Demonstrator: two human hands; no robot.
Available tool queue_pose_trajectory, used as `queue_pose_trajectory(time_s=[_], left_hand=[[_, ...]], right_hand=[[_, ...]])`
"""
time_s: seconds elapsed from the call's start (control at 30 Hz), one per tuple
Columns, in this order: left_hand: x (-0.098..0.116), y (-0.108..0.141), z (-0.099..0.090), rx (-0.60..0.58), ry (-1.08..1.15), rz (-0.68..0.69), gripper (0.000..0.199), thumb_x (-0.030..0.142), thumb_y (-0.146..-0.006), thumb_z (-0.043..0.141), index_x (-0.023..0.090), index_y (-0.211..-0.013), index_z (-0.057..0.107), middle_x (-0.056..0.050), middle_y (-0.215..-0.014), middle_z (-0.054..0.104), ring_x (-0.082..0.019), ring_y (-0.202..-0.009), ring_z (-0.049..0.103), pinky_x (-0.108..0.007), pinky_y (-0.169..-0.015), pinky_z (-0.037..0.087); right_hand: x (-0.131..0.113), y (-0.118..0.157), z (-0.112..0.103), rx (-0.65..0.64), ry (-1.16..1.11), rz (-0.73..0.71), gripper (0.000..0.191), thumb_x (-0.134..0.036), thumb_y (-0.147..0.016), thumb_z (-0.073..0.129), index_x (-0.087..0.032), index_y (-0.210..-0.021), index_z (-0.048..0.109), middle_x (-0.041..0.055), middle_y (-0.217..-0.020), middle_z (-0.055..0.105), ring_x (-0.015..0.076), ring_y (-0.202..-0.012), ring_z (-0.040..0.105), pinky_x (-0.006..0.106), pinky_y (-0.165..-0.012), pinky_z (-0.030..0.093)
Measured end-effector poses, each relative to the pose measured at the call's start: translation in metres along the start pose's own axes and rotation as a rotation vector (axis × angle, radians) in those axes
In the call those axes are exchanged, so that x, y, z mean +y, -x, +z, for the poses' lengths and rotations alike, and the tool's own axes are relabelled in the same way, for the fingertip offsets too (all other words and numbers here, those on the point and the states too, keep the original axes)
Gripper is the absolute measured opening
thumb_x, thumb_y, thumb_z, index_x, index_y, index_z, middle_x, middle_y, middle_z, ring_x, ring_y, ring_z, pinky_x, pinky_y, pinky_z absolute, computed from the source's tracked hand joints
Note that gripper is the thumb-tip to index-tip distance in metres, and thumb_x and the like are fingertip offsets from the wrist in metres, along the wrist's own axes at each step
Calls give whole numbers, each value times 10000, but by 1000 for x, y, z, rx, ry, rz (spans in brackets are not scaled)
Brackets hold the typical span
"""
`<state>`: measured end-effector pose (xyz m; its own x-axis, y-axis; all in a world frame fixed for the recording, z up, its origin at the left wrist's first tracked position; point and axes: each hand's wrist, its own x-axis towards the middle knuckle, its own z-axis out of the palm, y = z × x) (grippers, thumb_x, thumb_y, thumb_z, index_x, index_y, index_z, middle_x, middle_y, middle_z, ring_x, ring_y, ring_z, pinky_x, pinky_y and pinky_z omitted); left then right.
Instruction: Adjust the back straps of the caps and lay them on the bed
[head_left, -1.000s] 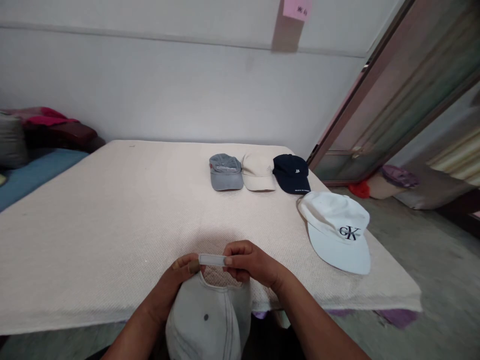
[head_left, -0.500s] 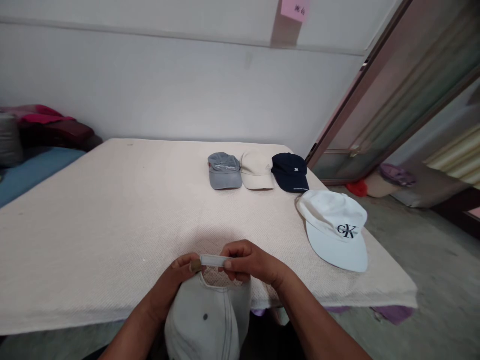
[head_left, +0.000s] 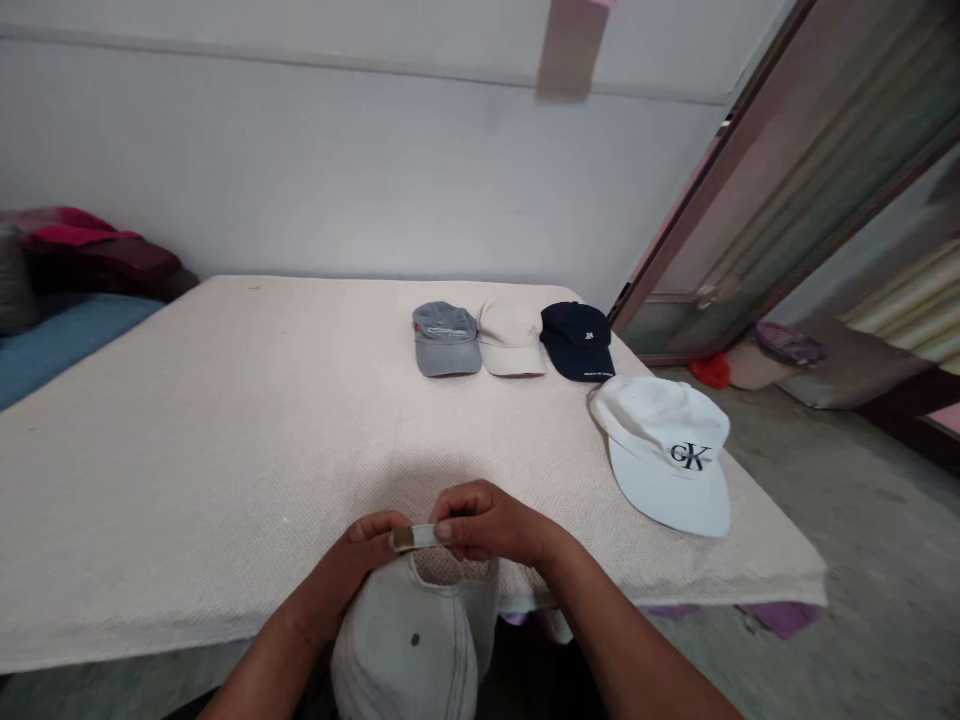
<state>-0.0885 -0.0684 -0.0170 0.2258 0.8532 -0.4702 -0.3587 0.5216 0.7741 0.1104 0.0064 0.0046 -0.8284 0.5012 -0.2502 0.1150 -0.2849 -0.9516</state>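
Note:
A light grey baseball cap [head_left: 401, 635] is held at the near edge of the table, its back opening facing away from me. Across that opening runs a pale strap [head_left: 426, 535] with a brass-coloured buckle [head_left: 403, 539]. My left hand [head_left: 356, 550] pinches the strap at the buckle end. Thumb and fingers of my right hand [head_left: 484, 522] are closed on the strap's other end. The cap's brim is out of sight below.
On the cloth-covered table [head_left: 225, 450] a grey cap [head_left: 446, 340], a beige cap [head_left: 511, 338] and a navy cap [head_left: 577, 340] stand in a row. A white cap [head_left: 664, 455] lies nearer, by the right edge. Behind is a pale wall [head_left: 337, 180].
My two hands have come slightly closer together, and less of the strap shows between the buckle and my right fingers. The caps on the table stay in place; the view shifts a little.

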Motion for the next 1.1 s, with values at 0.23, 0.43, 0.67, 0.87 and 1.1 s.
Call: queue_pose_trajectory(time_s=[0.23, 0.43, 0.67, 0.87, 1.1], left_hand=[[-3, 1, -2, -1, -11, -31, 145, 275, -688, 720, 150, -689, 647, 15, -576, 587, -88, -508, 479, -199, -512, 345], [3, 4, 3, -16, -75, -37, 134, 249, -692, 679, 133, -649, 628, 14, -543, 550, -90, -491, 451, -202, -493, 335], [-1, 1, -1, -30, -55, -29, 123, 247, -713, 678, 138, -687, 626, 9, -568, 566, -85, -498, 458, -195, -496, 327], [-1, 1, -1, -22, -57, -41, 129, 242, -723, 672, 135, -672, 622, 17, -565, 555, -78, -492, 449, -192, -496, 336], [0, 1, 2, -49, -56, -32, 117, 225, -722, 650, 131, -662, 615, 5, -571, 562, -92, -513, 458, -203, -510, 340]], right_hand=[[2, -1, -1, -31, -30, 33, 162, -295, -767, 640, -140, -804, 607, -48, -550, 502, 41, -454, 395, 170, -422, 275], [2, -2, -1, -44, -26, 36, 149, -281, -755, 634, -139, -769, 594, -53, -535, 488, 39, -439, 374, 172, -409, 258], [-1, -1, 0, -60, -16, 70, 157, -281, -735, 642, -142, -714, 571, -61, -508, 464, 36, -428, 362, 171, -406, 257], [1, -2, 1, 1, -22, 35, 165, -297, -745, 645, -144, -737, 580, -68, -505, 446, 37, -436, 348, 175, -409, 244], [0, -2, 3, -53, -6, 46, 165, -290, -738, 654, -141, -729, 583, -66, -522, 450, 36, -458, 362, 176, -429, 263]])
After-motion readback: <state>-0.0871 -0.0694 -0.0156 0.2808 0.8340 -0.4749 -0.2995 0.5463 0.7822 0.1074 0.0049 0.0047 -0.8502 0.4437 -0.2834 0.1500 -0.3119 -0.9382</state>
